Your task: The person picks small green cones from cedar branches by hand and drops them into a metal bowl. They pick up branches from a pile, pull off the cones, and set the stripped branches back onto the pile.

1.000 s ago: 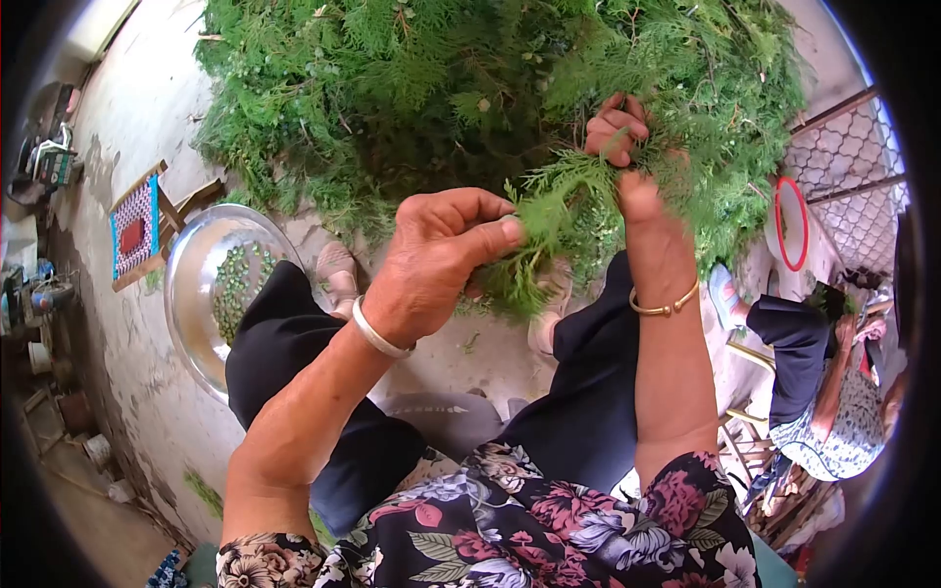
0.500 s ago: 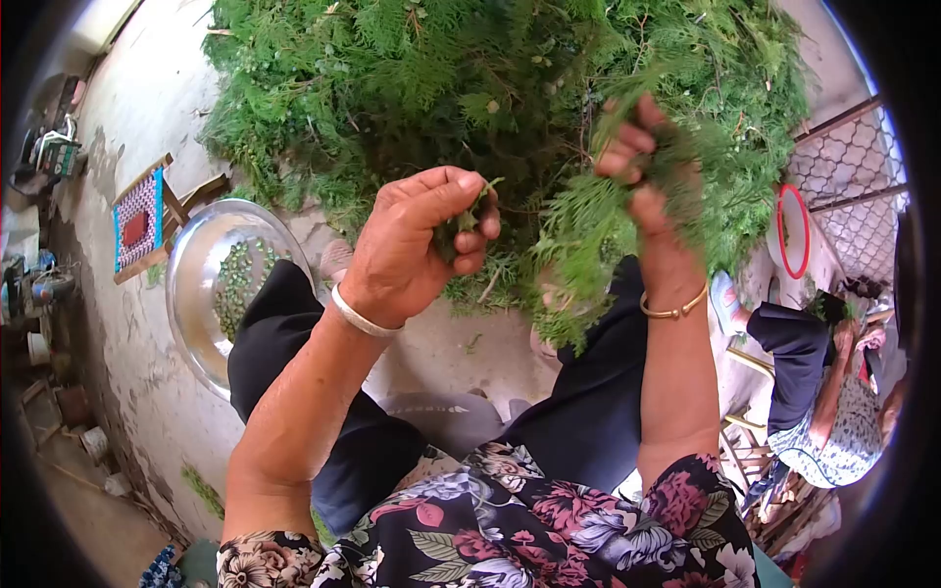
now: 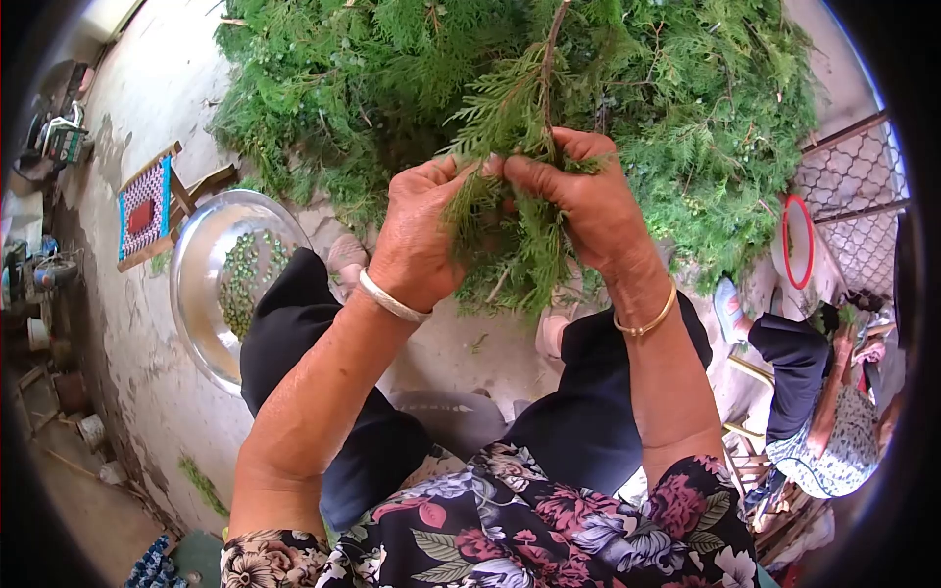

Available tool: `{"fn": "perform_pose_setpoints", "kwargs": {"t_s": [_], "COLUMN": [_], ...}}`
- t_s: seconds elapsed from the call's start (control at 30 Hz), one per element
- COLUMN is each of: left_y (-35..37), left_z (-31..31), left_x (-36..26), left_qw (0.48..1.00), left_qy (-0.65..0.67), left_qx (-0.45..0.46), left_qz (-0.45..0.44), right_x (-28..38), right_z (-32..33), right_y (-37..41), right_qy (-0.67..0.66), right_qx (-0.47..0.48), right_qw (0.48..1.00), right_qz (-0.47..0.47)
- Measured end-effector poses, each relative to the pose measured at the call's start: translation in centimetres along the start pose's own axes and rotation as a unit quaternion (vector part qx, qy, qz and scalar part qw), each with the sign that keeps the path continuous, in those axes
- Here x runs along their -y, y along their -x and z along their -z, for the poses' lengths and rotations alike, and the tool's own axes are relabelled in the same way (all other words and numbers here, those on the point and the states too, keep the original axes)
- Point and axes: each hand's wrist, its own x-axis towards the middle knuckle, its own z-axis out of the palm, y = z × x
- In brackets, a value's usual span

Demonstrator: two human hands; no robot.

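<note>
A green evergreen branch (image 3: 546, 83) with a brown stem and flat, scaly sprays stands upright between my two hands. My right hand (image 3: 603, 211) is closed around its lower stem, thumb and fingers pressed together. Thumb and forefinger of my left hand (image 3: 417, 235) pinch the foliage close beside the right thumb. The other left fingers are curled and partly hidden by leaves, so what lies in that palm cannot be made out. Behind both hands rises a large heap of cut evergreen branches (image 3: 333, 118).
A wide metal basin (image 3: 201, 328) holding small green cones sits by my left knee. Beyond it stands a small stool with a woven seat (image 3: 140, 218). At right are another seated person (image 3: 833, 421), a red-rimmed container (image 3: 799, 242) and a metal lattice (image 3: 853, 181).
My hands, apart before, have come together at the branch. The right hand has moved left and the branch now points upward. The green bits seen in my left fingers are now hidden.
</note>
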Motion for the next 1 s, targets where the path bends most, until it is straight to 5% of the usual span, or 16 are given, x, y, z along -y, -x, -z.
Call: {"fn": "perform_pose_setpoints", "kwargs": {"t_s": [0.17,0.3,0.43,0.7,0.97,1.0], "left_y": [-0.9,-0.4,0.2,1.2,0.8,0.9], "left_z": [1.4,1.5,0.9,-0.4,0.0,0.0], "left_x": [-0.7,-1.7,-1.2,-0.2,0.5,0.6], "left_qw": [0.999,0.998,0.995,0.957,0.938,0.946], "left_qy": [0.034,0.033,0.027,-0.252,-0.276,-0.251], "left_qx": [-0.012,0.01,0.04,0.147,0.2,0.192], "left_qz": [0.009,0.054,0.091,-0.008,0.069,0.07], "right_x": [0.2,0.6,0.6,0.2,-0.1,0.4], "right_z": [1.4,4.1,4.9,5.7,4.8,4.1], "right_y": [0.2,-1.0,-1.3,-1.3,-0.6,0.2], "right_qy": [-0.144,-0.532,-0.584,-0.6,-0.57,-0.571], "right_qx": [-0.031,0.134,0.232,0.207,0.092,0.001], "right_qw": [0.989,0.836,0.778,0.773,0.816,0.821], "right_qz": [-0.029,-0.022,-0.004,0.016,0.01,0.017]}}
